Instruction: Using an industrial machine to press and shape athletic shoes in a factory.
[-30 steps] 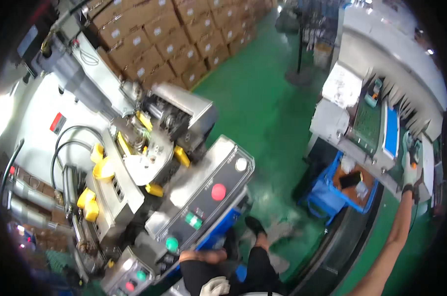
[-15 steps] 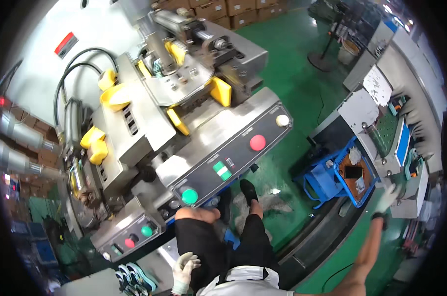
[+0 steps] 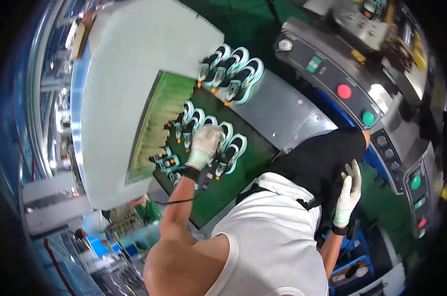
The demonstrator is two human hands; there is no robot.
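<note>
Your left hand (image 3: 207,140) is over the shoes (image 3: 232,154), mid-row on the green belt (image 3: 255,148); I cannot tell its grip. Your right hand (image 3: 348,197), fingers apart, is empty. Grasp without nudging neighbours.

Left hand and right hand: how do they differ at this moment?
The left hand is over a row of shoes; the right hand is beside the black shorts. The left hand's fingertips are mostly hidden, the right hand's fingers show, extended. Both are gloved.
</note>
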